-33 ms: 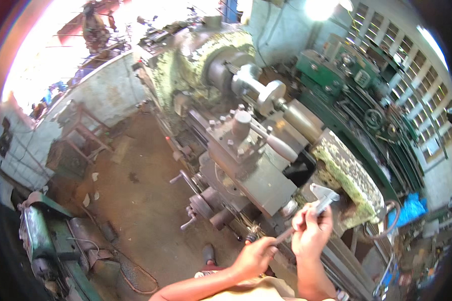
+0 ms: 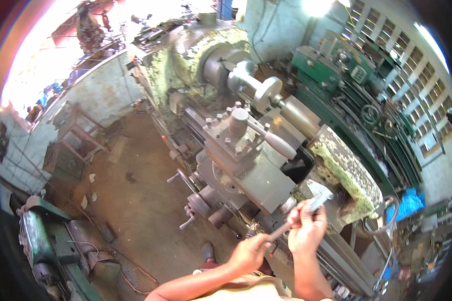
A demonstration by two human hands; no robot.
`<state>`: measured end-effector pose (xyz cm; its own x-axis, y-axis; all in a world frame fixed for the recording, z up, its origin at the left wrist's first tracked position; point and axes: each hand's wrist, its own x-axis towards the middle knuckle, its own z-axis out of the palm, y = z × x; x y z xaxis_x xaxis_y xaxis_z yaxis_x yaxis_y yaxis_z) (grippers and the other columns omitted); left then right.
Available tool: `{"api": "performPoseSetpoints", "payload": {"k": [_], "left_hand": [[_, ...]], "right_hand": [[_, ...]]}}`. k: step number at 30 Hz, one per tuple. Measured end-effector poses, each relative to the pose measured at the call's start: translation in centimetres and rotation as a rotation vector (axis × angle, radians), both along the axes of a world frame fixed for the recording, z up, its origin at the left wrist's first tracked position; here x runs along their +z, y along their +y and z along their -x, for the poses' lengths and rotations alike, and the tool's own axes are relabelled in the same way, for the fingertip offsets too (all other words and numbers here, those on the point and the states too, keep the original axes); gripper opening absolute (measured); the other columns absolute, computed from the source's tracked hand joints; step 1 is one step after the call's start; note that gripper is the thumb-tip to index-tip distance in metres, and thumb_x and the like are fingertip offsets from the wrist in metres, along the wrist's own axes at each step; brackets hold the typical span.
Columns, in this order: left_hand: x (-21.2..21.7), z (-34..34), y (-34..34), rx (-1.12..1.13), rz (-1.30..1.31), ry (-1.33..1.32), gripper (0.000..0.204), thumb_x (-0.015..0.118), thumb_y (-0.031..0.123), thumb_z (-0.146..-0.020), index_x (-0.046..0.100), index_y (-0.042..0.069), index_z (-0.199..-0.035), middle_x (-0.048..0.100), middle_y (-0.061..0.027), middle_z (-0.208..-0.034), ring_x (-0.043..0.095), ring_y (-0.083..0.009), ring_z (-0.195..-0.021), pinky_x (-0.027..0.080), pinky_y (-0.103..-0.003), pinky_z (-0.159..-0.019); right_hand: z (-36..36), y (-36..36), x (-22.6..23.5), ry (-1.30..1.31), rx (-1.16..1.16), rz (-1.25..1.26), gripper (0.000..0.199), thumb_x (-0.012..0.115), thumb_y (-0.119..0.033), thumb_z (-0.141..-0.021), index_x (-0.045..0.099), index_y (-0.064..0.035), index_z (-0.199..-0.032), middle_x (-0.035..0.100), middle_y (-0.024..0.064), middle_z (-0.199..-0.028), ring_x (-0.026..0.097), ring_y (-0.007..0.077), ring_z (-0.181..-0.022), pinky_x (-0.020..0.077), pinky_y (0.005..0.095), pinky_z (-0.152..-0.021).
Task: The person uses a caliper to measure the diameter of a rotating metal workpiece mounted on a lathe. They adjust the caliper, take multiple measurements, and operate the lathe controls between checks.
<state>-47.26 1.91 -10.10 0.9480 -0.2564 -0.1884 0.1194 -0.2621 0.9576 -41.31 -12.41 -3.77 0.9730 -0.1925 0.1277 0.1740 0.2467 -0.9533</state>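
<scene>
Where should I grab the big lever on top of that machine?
Probably grab the lever by its thick, rounded end, coming from the person's right with your palm over it. That end sticks out free to the right, while the thinner part joins the round hub.

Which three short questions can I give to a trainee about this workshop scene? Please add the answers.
1. Which hand is nearer to the jaws of the caliper?
2. True or false: a crumpled blue sheet lies at the right side of the picture.
3. What colour is the lathe at the upper right: A) red, B) green, C) yellow?

Key: 1. The right hand; the left hand holds the caliper nearer its other end. 2. True. 3. B.
</scene>
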Motion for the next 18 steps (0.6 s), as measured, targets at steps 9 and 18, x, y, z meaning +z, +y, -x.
{"api": "performPoseSetpoints", "payload": {"k": [9, 18], "left_hand": [[-4.4, -8.5, 3.9, 0.089, -0.275, -0.027, 0.023, 0.063, 0.014, -0.095, 0.058, 0.001, -0.113, 0.068, -0.0180, -0.075, 0.068, -0.0292, -0.066, 0.052, -0.038, -0.065], [-2.6, -10.4, 2.5, 0.024, -0.176, 0.160, 0.035, 0.065, 0.011, -0.092, 0.044, -0.001, -0.118, 0.071, -0.0237, -0.085, 0.070, -0.0422, -0.080, 0.053, -0.045, -0.074]], "right_hand": [[6.5, -6.7, -22.8, 0.515, -0.682, 0.216, 0.018, 0.062, -0.002, -0.096, 0.057, 0.0032, -0.113, 0.061, 0.0069, -0.103, 0.062, 0.0148, -0.097, 0.0516, 0.0266, -0.086], [12.8, -6.9, -42.1, 1.054, -0.074, 1.036, 0.112, 0.072, -0.039, -0.085, 0.001, 0.0159, -0.151, 0.001, 0.0360, -0.160, 0.004, 0.0487, -0.150, 0.0142, 0.0510, -0.123]]}}
